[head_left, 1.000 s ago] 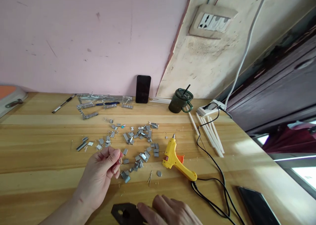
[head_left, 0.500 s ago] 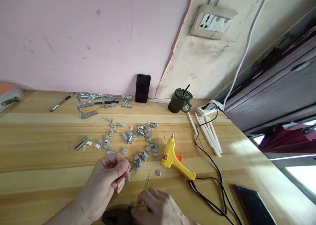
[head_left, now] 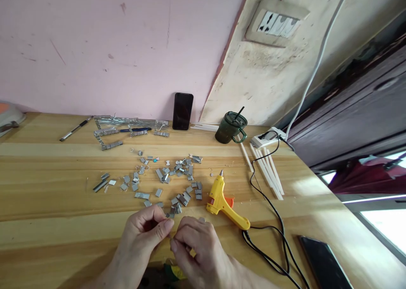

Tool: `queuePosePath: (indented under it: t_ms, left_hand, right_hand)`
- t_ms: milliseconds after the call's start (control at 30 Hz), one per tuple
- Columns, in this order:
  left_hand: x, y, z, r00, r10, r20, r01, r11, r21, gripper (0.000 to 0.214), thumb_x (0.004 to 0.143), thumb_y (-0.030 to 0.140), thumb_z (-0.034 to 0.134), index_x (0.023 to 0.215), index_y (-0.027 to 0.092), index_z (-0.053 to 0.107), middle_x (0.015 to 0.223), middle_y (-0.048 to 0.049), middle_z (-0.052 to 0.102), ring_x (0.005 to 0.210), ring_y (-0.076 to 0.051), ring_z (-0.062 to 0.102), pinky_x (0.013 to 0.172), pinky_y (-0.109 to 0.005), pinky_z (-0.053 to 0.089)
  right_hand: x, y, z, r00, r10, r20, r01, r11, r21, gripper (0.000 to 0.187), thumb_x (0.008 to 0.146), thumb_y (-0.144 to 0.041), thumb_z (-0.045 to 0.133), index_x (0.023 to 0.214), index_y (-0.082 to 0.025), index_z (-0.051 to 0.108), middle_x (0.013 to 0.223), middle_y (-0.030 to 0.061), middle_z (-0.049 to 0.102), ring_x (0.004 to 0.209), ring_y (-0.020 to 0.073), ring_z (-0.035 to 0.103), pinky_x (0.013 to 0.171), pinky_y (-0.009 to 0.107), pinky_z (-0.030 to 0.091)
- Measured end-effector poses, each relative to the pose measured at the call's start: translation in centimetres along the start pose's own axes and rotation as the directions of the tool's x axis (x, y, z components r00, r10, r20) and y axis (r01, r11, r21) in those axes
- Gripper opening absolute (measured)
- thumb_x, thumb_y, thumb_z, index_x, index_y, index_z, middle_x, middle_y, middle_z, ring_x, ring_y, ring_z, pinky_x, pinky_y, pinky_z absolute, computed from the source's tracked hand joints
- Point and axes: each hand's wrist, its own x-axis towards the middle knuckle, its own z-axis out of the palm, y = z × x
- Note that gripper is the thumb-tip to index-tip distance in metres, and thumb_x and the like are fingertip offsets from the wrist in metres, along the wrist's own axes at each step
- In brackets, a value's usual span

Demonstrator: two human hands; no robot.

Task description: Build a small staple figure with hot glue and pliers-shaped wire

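My left hand (head_left: 142, 240) is closed in a pinch at the front of the table, its thumb pressed to the forefinger. My right hand (head_left: 198, 249) meets it from the right, also pinching, with the fingertips almost touching. Whatever lies between them is too small to make out. Below and partly behind my hands is a dark tool with a yellow grip (head_left: 175, 273), apparently pliers. Just beyond my fingers lie small grey metal pieces (head_left: 183, 198), scattered in loose clusters. To the right of them rests a yellow hot glue gun (head_left: 218, 196), nozzle pointing away.
A phone (head_left: 183, 111) leans on the wall beside a dark green mug (head_left: 231, 127). White glue sticks (head_left: 268, 170) lie near a power strip (head_left: 269, 137). Black cables (head_left: 275, 213) run down the right, near another phone (head_left: 323, 261). Wires and metal strips (head_left: 127, 123) lie far left, near a pen (head_left: 76, 128).
My right hand has let go of the dark tool and moved up to my left hand's fingertips. My left hand has shifted slightly down and right. The view has tilted a little.
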Motion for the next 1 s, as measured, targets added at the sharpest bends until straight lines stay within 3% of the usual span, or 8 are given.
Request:
queuePosePath:
  t_ms: [100, 267, 400, 500, 567, 700, 867, 1000]
  left_hand:
    - [0.1, -0.4, 0.0, 0.998, 0.05, -0.04, -0.048, 0.998, 0.05, 0.034, 0.07, 0.038, 0.071, 0.05, 0.019, 0.051, 0.052, 0.0063, 0.035, 0.053, -0.011, 0.028, 0.048, -0.021, 0.027]
    - [0.3, -0.4, -0.2, 0.998, 0.055, -0.041, -0.051, 0.995, 0.083, 0.035, 0.071, 0.039, 0.071, 0.05, 0.018, 0.052, 0.05, 0.0064, 0.037, 0.051, -0.01, 0.03, 0.046, -0.02, 0.028]
    - [0.5, 0.5, -0.4, 0.999, -0.011, -0.043, 0.01, 0.999, -0.038, 0.033, 0.069, 0.039, 0.073, 0.052, 0.018, 0.055, 0.046, 0.0069, 0.044, 0.044, -0.008, 0.035, 0.042, -0.019, 0.029]
    - [0.7, 1.6, -0.5, 0.997, -0.023, -0.068, 0.015, 0.993, -0.116, 0.032, 0.063, 0.038, 0.078, 0.051, 0.017, 0.058, 0.048, 0.0052, 0.053, 0.042, -0.006, 0.04, 0.042, -0.018, 0.032]
    - [1.0, 2.1, -0.5, 0.996, -0.042, -0.079, 0.03, 0.988, -0.15, 0.032, 0.061, 0.038, 0.079, 0.051, 0.016, 0.059, 0.05, 0.0038, 0.057, 0.041, -0.005, 0.041, 0.04, -0.017, 0.032]
    - [1.3, 2.5, -0.5, 0.993, -0.073, -0.098, 0.053, 0.979, -0.196, 0.031, 0.059, 0.038, 0.08, 0.052, 0.016, 0.06, 0.05, 0.0028, 0.06, 0.039, -0.005, 0.042, 0.037, -0.017, 0.031]
    - [1.2, 2.7, -0.7, 0.992, -0.08, -0.097, 0.056, 0.972, -0.227, 0.033, 0.059, 0.039, 0.081, 0.051, 0.016, 0.058, 0.048, 0.0031, 0.06, 0.038, -0.005, 0.042, 0.036, -0.016, 0.03]
    - [1.1, 3.1, -1.1, 0.994, -0.06, -0.095, 0.034, 0.965, -0.259, 0.033, 0.06, 0.039, 0.08, 0.052, 0.016, 0.057, 0.048, 0.003, 0.06, 0.038, -0.004, 0.042, 0.036, -0.016, 0.029]
  right_hand:
    - [0.0, 0.3, 0.5, 0.991, -0.124, -0.04, 0.116, 0.98, -0.159, 0.02, 0.077, -0.011, 0.042, 0.059, -0.021, 0.043, 0.056, -0.002, 0.047, 0.05, 0.0116, 0.042, 0.048, 0.024, 0.032]
    - [0.6, 0.1, -0.1, 0.992, 0.11, 0.06, -0.113, 0.992, 0.061, 0.025, 0.082, -0.022, 0.045, 0.057, -0.02, 0.043, 0.056, -0.0037, 0.042, 0.051, 0.0101, 0.039, 0.048, 0.022, 0.033]
    - [-0.4, 0.7, -1.6, 0.935, 0.297, 0.196, -0.331, 0.927, 0.175, 0.036, 0.084, -0.05, 0.052, 0.087, -0.016, 0.062, 0.066, -0.0015, 0.055, 0.055, 0.0109, 0.048, 0.048, 0.021, 0.038]
    - [-3.1, 2.2, -1.2, 0.974, 0.092, 0.205, -0.048, 0.976, -0.211, 0.028, 0.082, -0.046, 0.058, 0.082, -0.018, 0.061, 0.069, -0.0004, 0.06, 0.054, 0.0118, 0.053, 0.046, 0.021, 0.038]
    - [-5.1, 3.3, 0.1, 0.945, -0.143, 0.293, 0.276, 0.831, -0.483, 0.015, 0.087, -0.025, 0.051, 0.074, -0.021, 0.057, 0.066, -0.0007, 0.06, 0.053, 0.0135, 0.054, 0.043, 0.023, 0.035]
    - [-7.4, 4.7, 3.0, 0.963, -0.195, 0.188, 0.27, 0.645, -0.714, 0.02, 0.083, -0.017, 0.047, 0.064, -0.022, 0.05, 0.057, 0.0006, 0.056, 0.047, 0.017, 0.051, 0.038, 0.029, 0.032]
    - [-7.5, 5.2, 3.5, 0.963, -0.215, 0.165, 0.269, 0.688, -0.674, 0.016, 0.085, -0.023, 0.048, 0.071, -0.019, 0.055, 0.057, 0.001, 0.059, 0.046, 0.0162, 0.053, 0.037, 0.028, 0.036]
    - [-7.8, 5.2, 1.1, 0.949, 0.219, 0.228, -0.157, 0.953, -0.259, 0.009, 0.078, -0.03, 0.06, 0.072, -0.023, 0.06, 0.065, -0.0026, 0.065, 0.053, 0.0132, 0.059, 0.046, 0.021, 0.042]
